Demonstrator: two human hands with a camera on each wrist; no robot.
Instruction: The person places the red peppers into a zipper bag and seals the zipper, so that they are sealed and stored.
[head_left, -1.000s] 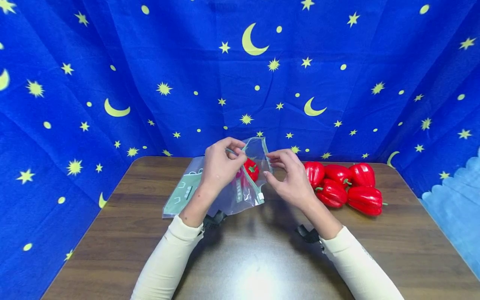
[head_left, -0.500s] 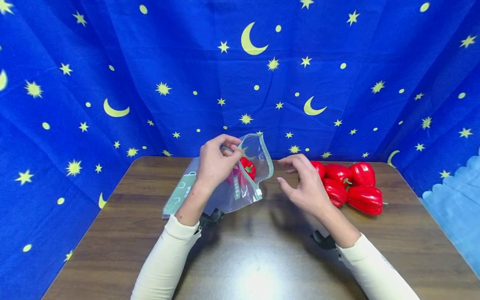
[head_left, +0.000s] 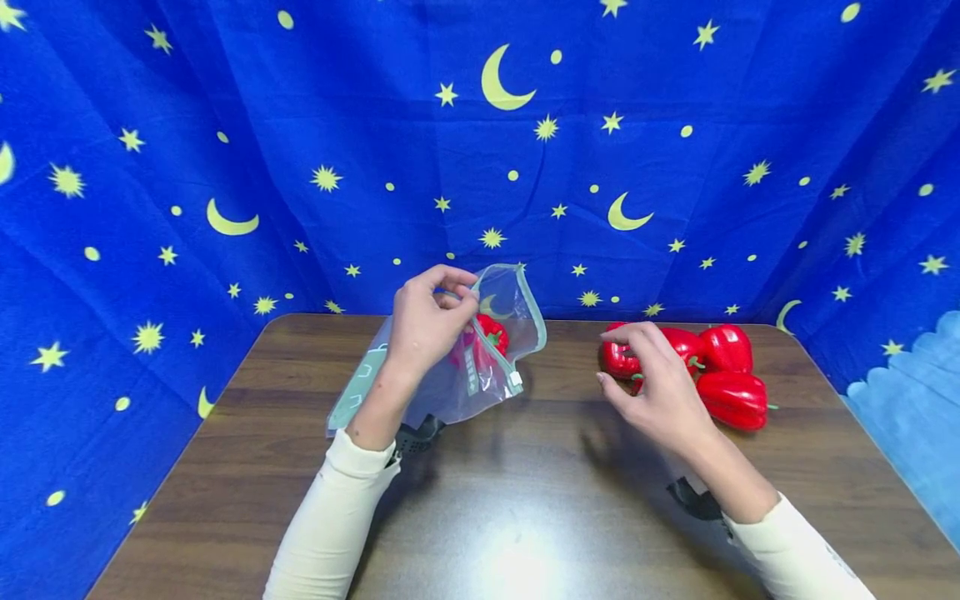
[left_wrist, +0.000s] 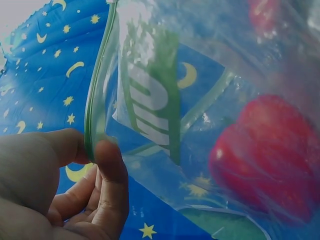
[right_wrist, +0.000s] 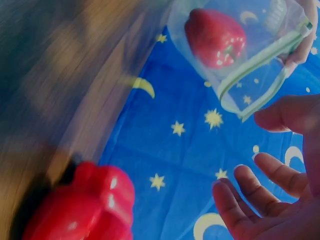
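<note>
A clear zip bag (head_left: 450, 400) with a pale green rim and a white slider (head_left: 516, 379) stands propped up with its mouth gaping to the right. My left hand (head_left: 423, 325) pinches its near rim between thumb and finger, as the left wrist view confirms. A red bell pepper (right_wrist: 215, 37) shows through the plastic; the left wrist view has a partly visible second red shape (left_wrist: 264, 15). My right hand (head_left: 663, 400), fingers spread and holding nothing, hovers beside and partly over a group of red bell peppers (head_left: 726, 350), hiding some of them.
The wooden table (head_left: 255, 500) ends at a blue star-and-moon cloth (head_left: 375, 125) hanging behind. A light blue cloth (head_left: 915, 417) hangs at the right edge. Dark straps (head_left: 693, 500) sit at the wrists.
My right hand has let go of the bag's rim and moved right to the peppers. My left hand and the bag have shifted slightly left.
</note>
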